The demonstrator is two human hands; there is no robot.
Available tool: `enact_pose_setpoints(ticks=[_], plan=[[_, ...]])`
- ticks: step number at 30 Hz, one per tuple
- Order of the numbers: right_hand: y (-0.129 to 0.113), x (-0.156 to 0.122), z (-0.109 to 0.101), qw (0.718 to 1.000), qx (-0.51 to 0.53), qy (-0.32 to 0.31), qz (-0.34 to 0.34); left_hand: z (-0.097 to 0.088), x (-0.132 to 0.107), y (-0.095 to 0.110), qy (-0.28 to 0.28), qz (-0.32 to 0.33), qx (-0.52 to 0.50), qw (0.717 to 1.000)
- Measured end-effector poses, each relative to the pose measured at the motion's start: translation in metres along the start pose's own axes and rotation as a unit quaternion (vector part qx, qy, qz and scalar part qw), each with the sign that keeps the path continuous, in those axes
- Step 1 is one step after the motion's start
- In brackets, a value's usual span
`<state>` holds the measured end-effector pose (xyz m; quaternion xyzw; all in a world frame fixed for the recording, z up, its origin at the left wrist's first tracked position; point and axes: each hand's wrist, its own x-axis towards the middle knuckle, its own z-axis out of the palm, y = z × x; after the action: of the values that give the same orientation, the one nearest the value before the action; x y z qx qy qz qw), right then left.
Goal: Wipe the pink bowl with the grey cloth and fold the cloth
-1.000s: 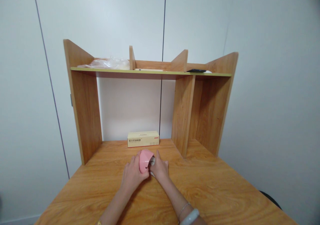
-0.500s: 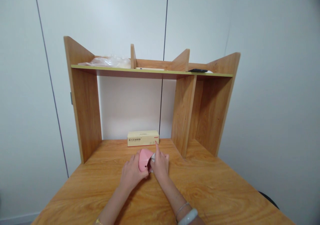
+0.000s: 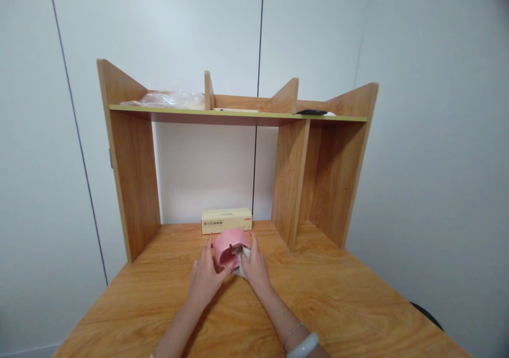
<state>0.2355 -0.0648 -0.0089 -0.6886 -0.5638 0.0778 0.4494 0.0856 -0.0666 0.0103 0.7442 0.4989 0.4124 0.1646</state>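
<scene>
My left hand (image 3: pixel 205 277) grips a pink bowl-like object (image 3: pixel 227 244) tilted on its side, with its opening turned toward me. Close against it on the right, my right hand (image 3: pixel 254 267) presses a whitish cloth (image 3: pixel 242 257) into the pink object's opening. Both hands hover just above the wooden desk (image 3: pixel 318 305), near its middle. A bracelet and a pale bangle sit on my right wrist.
A cream box (image 3: pixel 226 220) with red print lies at the back of the desk under a wooden shelf unit (image 3: pixel 135 188). On the top shelf rest a clear plastic bag (image 3: pixel 167 99) at left and a dark flat thing (image 3: pixel 312 112) at right. White wall panels stand behind.
The pink object has been turned so its opening now faces me. My right hand's raised finger has come down, and the cloth sits deeper in the opening.
</scene>
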Motion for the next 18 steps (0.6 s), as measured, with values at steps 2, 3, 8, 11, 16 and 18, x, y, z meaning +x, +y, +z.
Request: enact_pose_setpoints(ticks=[2, 3, 8, 11, 16, 18], plan=[[0.002, 0.001, 0.005, 0.997, 0.067, 0.021, -0.007, 0.007, 0.0, -0.002, -0.004, 0.009, -0.101, 0.995], [0.003, 0.001, 0.007, 0.995, 0.097, 0.024, -0.018, 0.011, 0.0, -0.002, -0.008, 0.015, -0.147, 0.989], [-0.001, 0.001, 0.011, 0.991, 0.134, -0.006, -0.028, 0.016, 0.0, -0.007, -0.029, -0.012, -0.187, 0.982], [-0.01, -0.001, 0.004, 0.999, 0.044, -0.006, 0.032, 0.01, 0.001, -0.008, 0.004, -0.015, -0.124, 0.992], [-0.022, -0.004, -0.014, 0.988, -0.154, 0.011, 0.024, 0.002, 0.0, -0.002, -0.02, -0.04, -0.047, 0.998], [-0.024, -0.005, -0.017, 0.983, -0.181, 0.028, -0.025, 0.001, 0.0, 0.001, -0.038, -0.051, -0.032, 0.997]])
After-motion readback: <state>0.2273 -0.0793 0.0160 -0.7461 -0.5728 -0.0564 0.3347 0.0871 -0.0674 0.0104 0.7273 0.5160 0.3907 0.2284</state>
